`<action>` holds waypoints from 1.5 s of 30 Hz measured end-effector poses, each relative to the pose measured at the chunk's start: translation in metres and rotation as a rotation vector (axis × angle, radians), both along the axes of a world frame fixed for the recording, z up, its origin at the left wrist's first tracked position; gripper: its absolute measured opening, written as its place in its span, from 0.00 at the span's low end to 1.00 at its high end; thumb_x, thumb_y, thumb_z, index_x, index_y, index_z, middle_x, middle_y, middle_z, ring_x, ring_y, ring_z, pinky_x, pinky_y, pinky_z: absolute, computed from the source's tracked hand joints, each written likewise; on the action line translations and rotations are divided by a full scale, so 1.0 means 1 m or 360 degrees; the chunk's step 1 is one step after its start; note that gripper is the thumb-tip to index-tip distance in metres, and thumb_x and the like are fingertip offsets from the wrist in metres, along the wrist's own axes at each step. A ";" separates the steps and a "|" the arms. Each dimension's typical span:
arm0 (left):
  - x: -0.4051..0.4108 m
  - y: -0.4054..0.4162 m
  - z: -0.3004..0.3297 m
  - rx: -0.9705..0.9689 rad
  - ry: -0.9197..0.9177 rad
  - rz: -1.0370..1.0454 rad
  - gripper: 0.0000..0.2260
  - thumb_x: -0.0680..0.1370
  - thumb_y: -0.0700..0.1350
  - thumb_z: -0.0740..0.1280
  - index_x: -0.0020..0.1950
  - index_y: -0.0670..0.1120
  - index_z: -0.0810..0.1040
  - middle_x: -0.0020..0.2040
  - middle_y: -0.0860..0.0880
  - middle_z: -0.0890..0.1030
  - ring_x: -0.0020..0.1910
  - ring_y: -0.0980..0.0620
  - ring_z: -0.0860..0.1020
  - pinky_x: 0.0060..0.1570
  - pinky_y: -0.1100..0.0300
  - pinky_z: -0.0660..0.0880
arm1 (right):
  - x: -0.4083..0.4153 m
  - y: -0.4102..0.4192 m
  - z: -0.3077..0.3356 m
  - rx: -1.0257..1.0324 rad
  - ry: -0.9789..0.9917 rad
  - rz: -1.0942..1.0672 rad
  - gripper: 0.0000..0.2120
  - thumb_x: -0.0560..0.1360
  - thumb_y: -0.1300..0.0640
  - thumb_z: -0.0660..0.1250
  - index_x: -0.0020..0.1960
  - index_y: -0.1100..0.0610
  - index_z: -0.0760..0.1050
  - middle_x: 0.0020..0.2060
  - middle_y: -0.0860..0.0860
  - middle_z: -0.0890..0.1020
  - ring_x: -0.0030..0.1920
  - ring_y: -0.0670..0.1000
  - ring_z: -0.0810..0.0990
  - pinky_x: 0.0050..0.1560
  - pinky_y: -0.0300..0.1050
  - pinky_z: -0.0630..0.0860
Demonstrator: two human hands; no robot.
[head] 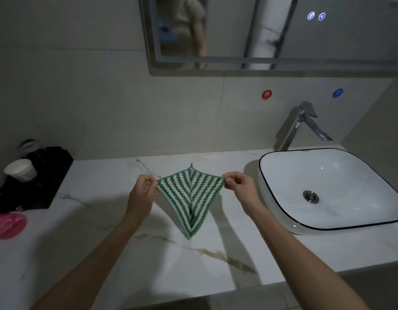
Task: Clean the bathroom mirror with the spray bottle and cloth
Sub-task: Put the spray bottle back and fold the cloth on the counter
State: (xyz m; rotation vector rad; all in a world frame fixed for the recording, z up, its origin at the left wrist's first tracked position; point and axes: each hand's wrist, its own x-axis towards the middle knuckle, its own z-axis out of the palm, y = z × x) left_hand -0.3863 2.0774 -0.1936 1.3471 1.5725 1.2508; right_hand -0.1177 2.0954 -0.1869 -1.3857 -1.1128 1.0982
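From my seat I see a white marble-patterned countertop (86, 222) running the full width under a grey tiled wall. At its far left edge lies a translucent pink plastic object (8, 224), too blurred for me to name, and just behind it sits a black tray (48, 182) against the back left corner, carrying a white paper cup (20, 170) tipped a little to one side. Toward the middle of the countertop, the left hand (142, 193) pinches one corner of a green-and-white zigzag-striped cloth (190, 198) between thumb and curled fingers. The cloth hangs spread in a diamond above the countertop, its lower point drooping toward the front edge and its small loop at the upper point toward the wall; I cannot tell whether the lower tip touches the stone. The right hand (240, 189) pinches the opposite corner in the same way, so the cloth is stretched taut between the two hands. To the right, near the right end of the countertop, rests a white square ceramic basin with a thin dark rim (272, 206), and a chrome faucet (298, 124) stands behind it at the back edge. On the wall are a red round sticker (266, 94) and a blue round sticker (337, 93). Above them hangs the grey-framed mirror (341, 41), well apart from the cloth, with two lit touch icons (316, 16). I see no spray bottle that I can make out.
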 end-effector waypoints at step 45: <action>-0.065 0.059 0.049 0.0375 0.0031 -0.0175 0.07 0.82 0.36 0.56 0.48 0.47 0.68 0.41 0.48 0.72 0.36 0.59 0.74 0.40 0.70 0.76 | 0.001 0.047 0.062 0.0334 -0.0164 0.0046 0.13 0.81 0.68 0.57 0.43 0.55 0.75 0.37 0.51 0.78 0.35 0.40 0.78 0.42 0.38 0.78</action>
